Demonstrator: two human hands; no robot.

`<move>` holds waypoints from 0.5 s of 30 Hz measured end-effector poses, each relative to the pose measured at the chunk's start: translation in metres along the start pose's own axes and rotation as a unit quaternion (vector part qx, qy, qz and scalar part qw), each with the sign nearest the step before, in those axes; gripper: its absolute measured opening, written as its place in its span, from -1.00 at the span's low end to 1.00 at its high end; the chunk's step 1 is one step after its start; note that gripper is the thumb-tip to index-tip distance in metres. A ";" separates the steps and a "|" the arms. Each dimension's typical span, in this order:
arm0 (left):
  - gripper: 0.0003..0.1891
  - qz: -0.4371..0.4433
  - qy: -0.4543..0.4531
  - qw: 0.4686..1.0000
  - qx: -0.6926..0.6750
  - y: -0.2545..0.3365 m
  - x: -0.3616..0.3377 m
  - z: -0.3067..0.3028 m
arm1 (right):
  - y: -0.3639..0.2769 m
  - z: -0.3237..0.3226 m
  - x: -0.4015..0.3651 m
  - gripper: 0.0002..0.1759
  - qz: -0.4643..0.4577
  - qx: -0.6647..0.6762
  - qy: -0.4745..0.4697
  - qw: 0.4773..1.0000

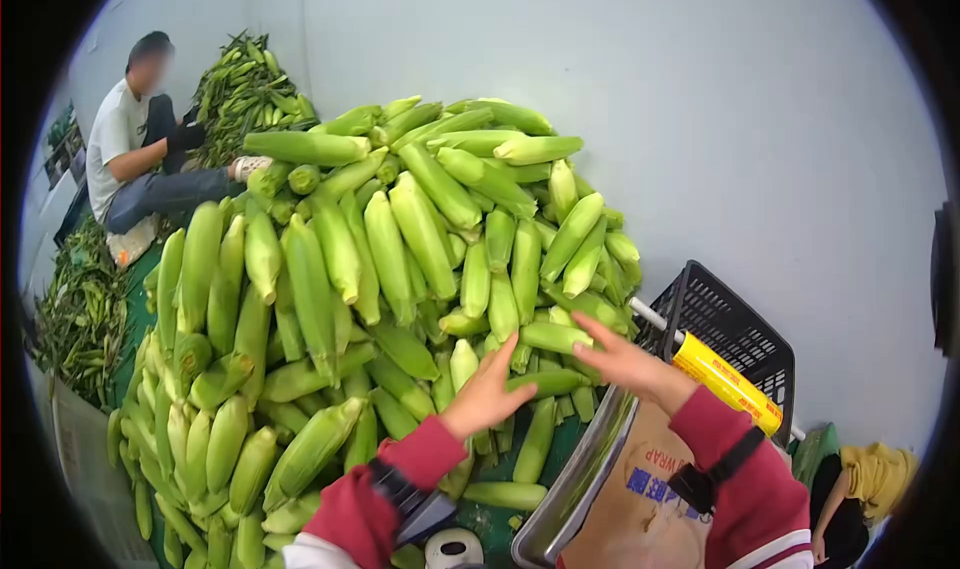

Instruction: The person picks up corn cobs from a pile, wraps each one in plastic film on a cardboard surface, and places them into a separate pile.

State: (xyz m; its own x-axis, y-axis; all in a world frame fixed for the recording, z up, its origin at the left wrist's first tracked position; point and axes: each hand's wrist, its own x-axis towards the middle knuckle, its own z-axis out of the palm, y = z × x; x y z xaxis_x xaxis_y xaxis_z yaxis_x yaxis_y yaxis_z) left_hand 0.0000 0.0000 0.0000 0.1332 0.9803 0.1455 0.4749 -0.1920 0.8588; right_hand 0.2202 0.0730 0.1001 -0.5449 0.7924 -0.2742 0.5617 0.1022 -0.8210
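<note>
Both arms reach forward, left hand (pixel 487 391) and right hand (pixel 630 362) spread wide near a green corn cob (pixel 550 337) (I can't tell if they touch it) on the big corn pile (pixel 420 229). A black basket (pixel 690 294), yellow roll (pixel 728 382) and brown cardboard (pixel 632 539) sit by the right arm

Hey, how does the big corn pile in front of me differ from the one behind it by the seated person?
The front corn pile fills far more of the view than the back corn pile. The front corn pile looks smooth and neatly trimmed; the back corn pile looks shaggy and leafy. Both are green and heaped.
</note>
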 end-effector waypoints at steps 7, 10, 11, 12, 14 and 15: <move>-0.25 0.037 0.202 0.976 0.068 -0.028 0.176 0.065 | 0.061 -0.056 0.144 0.11 0.050 0.202 0.252 0.945; -0.24 -0.025 0.270 0.957 0.103 -0.048 0.199 0.087 | 0.077 -0.059 0.206 0.28 0.089 0.130 0.327 0.932; -0.22 -0.051 0.287 0.951 0.100 -0.055 0.204 0.092 | 0.088 -0.057 0.225 0.34 0.112 0.079 0.351 0.926; -0.18 -0.068 0.275 0.956 0.077 -0.059 0.206 0.086 | 0.094 -0.056 0.233 0.37 0.133 0.057 0.361 0.921; -0.15 -0.075 0.242 0.967 -0.017 -0.067 0.219 0.071 | 0.106 -0.057 0.243 0.44 0.173 0.010 0.384 0.907; -0.15 -0.090 0.236 0.966 -0.059 -0.065 0.224 0.065 | 0.105 -0.058 0.247 0.44 0.179 -0.001 0.378 0.908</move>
State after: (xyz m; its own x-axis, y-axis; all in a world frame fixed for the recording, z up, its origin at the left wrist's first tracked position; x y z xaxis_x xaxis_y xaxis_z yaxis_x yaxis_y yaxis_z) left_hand 0.0555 0.2294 -0.0552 -0.3671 0.9142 0.1717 0.3473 -0.0365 0.9370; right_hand 0.1807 0.3140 -0.0246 0.2558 0.9614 -0.1014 0.6201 -0.2436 -0.7457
